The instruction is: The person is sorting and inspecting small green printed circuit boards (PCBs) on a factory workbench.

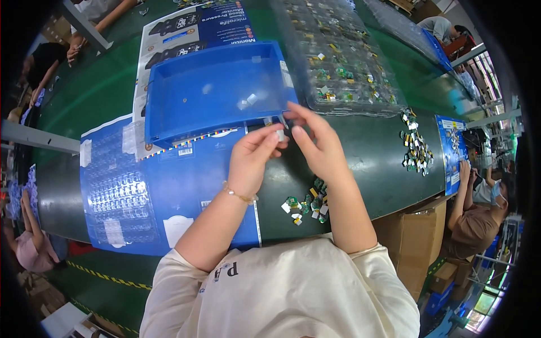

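Observation:
My left hand (252, 156) is closed in a pinch on a small whitish square piece (280, 135), held just in front of the blue bin's near right corner. Close beside it, my right hand (320, 143) is loosely curled, its thumb apart from the forefinger. A thin dark sliver shows near its fingertips, too small to name. Behind both hands, the blue plastic bin (214, 134) has a few small pale bits (251, 98) in it. On the dark green table below my hands lies a small pile of green circuit boards (309, 204) with white and gold parts.
Stacked clear trays (352, 67) filled with small boards stand at the back right. More loose boards (416, 145) lie to the right. An empty clear blister tray (115, 186) rests on blue printed cardboard (174, 197) at left. A cardboard box (414, 236) and a co-worker (476, 219) are at right.

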Tool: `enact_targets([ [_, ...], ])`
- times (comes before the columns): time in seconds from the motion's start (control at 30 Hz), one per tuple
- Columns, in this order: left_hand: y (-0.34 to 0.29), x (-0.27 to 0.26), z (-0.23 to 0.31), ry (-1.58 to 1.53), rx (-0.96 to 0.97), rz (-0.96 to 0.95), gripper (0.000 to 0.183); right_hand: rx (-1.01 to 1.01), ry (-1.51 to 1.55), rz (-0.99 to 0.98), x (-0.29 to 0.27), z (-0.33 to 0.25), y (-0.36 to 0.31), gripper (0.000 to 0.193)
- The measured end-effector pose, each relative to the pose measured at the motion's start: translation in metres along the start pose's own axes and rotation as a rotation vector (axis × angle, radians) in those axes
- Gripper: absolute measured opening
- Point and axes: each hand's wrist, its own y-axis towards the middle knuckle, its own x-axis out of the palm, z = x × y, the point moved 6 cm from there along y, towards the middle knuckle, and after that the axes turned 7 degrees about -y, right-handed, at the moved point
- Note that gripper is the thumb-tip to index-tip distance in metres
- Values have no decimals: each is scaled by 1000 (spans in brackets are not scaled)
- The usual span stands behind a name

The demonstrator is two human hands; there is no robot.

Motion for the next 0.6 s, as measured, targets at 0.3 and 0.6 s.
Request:
enact_targets([
  [0.3,-5,18,-3,244,-9,-189,22,305,391,-240,-2,49,-31,11],
  [0.6,-2,19,0,212,-162,-204,17,499,279,-329,-5,57,-35,7],
])
